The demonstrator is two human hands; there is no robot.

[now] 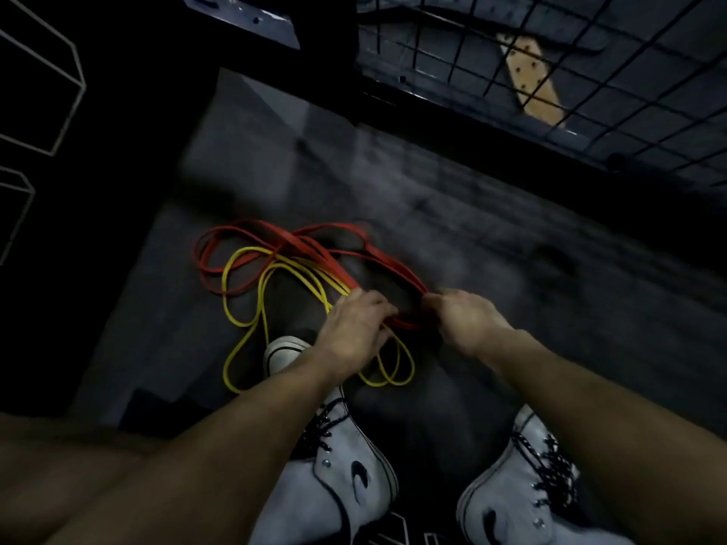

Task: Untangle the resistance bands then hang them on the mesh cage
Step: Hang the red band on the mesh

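bands [275, 269] on floor [472, 238], mesh cage [550, 72] beyond

Red resistance band [271, 239]: flat, long, looped several times on the dark floor, loops spread up-left, strands running down-right into both hands. Yellow resistance band [251, 308]: thinner, also looped, lying below and partly inside the red loops, crossing under and over red near the middle; two loops trail toward the person, just beside the left shoe toe. Bands still tangled together. Mesh cage [590, 72]: black wire grid, upper right, well apart from the bands, nothing hung on the visible part.
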